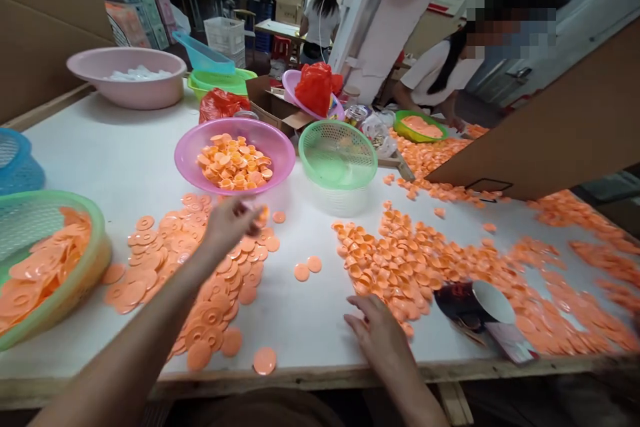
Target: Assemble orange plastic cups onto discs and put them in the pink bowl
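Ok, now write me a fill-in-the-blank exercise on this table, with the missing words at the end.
1. The left hand is by a bright pink bowl of ____-coloured pieces.
2. Between the pile of flat discs and the heap of cup-shaped pieces lie ____ loose discs, side by side.
3. The hand nearer that heap is the ____ one.

Missing words: orange; two; right.

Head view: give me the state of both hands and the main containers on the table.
Left hand: pinching an orange piece
Right hand: fingers apart, beside orange cups
Magenta bowl: upright, partly filled
Left green basket: holding orange discs
Middle green basket: upright
Pale pink basin: upright, partly filled
Cardboard box: flaps open
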### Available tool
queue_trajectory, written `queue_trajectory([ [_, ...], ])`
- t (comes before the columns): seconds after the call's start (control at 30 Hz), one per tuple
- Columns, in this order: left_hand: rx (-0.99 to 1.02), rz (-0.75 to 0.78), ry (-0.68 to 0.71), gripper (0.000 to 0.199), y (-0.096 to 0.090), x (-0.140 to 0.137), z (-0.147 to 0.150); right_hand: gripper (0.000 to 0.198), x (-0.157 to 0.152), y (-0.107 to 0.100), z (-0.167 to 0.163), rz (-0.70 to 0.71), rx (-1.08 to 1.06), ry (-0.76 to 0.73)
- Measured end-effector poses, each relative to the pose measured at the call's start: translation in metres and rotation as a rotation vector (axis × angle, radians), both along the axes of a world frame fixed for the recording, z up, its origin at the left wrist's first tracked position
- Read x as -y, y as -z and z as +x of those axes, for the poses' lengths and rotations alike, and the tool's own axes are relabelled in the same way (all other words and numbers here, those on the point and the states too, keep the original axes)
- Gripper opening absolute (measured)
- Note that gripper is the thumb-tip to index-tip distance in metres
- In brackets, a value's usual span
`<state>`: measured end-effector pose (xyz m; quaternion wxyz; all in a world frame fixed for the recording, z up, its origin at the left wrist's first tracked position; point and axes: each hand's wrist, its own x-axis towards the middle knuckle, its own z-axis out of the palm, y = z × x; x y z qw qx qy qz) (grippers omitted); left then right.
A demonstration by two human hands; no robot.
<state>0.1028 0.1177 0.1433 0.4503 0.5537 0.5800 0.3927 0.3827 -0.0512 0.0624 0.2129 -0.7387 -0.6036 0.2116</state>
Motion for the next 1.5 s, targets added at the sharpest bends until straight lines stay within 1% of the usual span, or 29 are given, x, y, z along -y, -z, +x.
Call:
queue_trajectory([
  [0.03,-0.012,0.105,-0.091,0.035,-0.015,-0.016,-0.011,0.023,0.005,0.000,0.009,-0.025,0.080,-0.005],
  [0.07,-0.070,0.184,-0.148,0.038,-0.025,-0.029,-0.021,0.021,0.009,0.002,0.015,-0.055,0.138,-0.015],
  [0.1,-0.149,0.243,-0.172,0.037,-0.026,-0.036,-0.029,0.020,0.013,0.004,0.018,-0.086,0.175,-0.026],
  [0.13,-0.251,0.282,-0.151,0.035,-0.021,-0.037,-0.035,0.019,0.016,0.007,0.018,-0.113,0.189,-0.037],
  [0.17,-0.366,0.305,-0.091,0.033,-0.008,-0.032,-0.038,0.018,0.017,0.010,0.017,-0.128,0.184,-0.042],
  [0.2,-0.488,0.316,-0.013,0.031,0.011,-0.022,-0.038,0.019,0.017,0.012,0.014,-0.129,0.160,-0.043],
  [0.27,-0.730,0.335,0.157,0.033,0.057,0.010,-0.033,0.024,0.014,0.015,0.006,-0.106,0.060,-0.046],
  [0.33,-0.958,0.331,0.202,0.047,0.099,0.047,-0.022,0.029,0.006,0.016,-0.002,-0.073,-0.072,-0.063],
  [0.37,-1.027,0.342,0.230,0.055,0.115,0.063,-0.014,0.029,0.002,0.016,-0.006,-0.063,-0.135,-0.067],
  [0.4,-1.069,0.356,0.262,0.061,0.126,0.077,-0.005,0.028,-0.003,0.015,-0.010,-0.060,-0.192,-0.064],
  [0.47,-1.084,0.402,0.361,0.072,0.137,0.094,0.012,0.022,-0.012,0.015,-0.020,-0.063,-0.292,-0.021],
  [0.53,-1.068,0.446,0.465,0.081,0.138,0.101,0.023,0.018,-0.019,0.015,-0.028,-0.071,-0.374,0.048],
  [0.6,-1.072,0.467,0.515,0.085,0.134,0.100,0.024,0.017,-0.022,0.017,-0.034,-0.070,-0.445,0.105],
  [0.63,-1.088,0.464,0.507,0.084,0.132,0.099,0.021,0.017,-0.022,0.019,-0.036,-0.065,-0.483,0.129],
  [0.7,-1.136,0.440,0.442,0.081,0.130,0.096,0.011,0.020,-0.021,0.021,-0.037,-0.053,-0.553,0.173],
  [0.77,-1.173,0.420,0.382,0.081,0.130,0.095,0.003,0.019,-0.020,0.023,-0.035,-0.032,-0.580,0.210],
  [0.8,-1.175,0.427,0.378,0.081,0.130,0.095,0.002,0.018,-0.020,0.024,-0.034,-0.018,-0.573,0.219],
  [0.83,-1.166,0.444,0.400,0.080,0.131,0.097,0.004,0.018,-0.020,0.023,-0.033,-0.002,-0.558,0.217],
  [0.93,-1.090,0.541,0.537,0.078,0.133,0.103,0.020,0.022,-0.020,0.019,-0.033,0.024,-0.500,0.168],
  [1.03,-1.021,0.611,0.606,0.086,0.135,0.112,0.036,0.021,-0.015,0.014,-0.040,-0.065,-0.482,0.130],
  [1.1,-0.964,0.629,0.615,0.086,0.135,0.116,0.040,0.014,-0.009,0.013,-0.047,-0.145,-0.480,0.116],
  [1.17,-0.890,0.627,0.614,0.080,0.137,0.120,0.039,0.008,-0.003,0.015,-0.056,-0.196,-0.449,0.103],
  [1.23,-0.819,0.605,0.602,0.069,0.139,0.123,0.037,0.009,0.000,0.018,-0.064,-0.221,-0.416,0.100],
  [1.33,-0.748,0.571,0.581,0.055,0.141,0.125,0.037,0.013,-0.001,0.021,-0.073,-0.201,-0.387,0.086],
  [1.4,-0.735,0.567,0.562,0.047,0.136,0.125,0.038,0.014,-0.003,0.020,-0.076,-0.169,-0.359,0.051],
  [1.5,-0.722,0.540,0.567,0.030,0.118,0.123,0.041,0.015,-0.006,0.018,-0.078,-0.140,-0.330,-0.002],
])
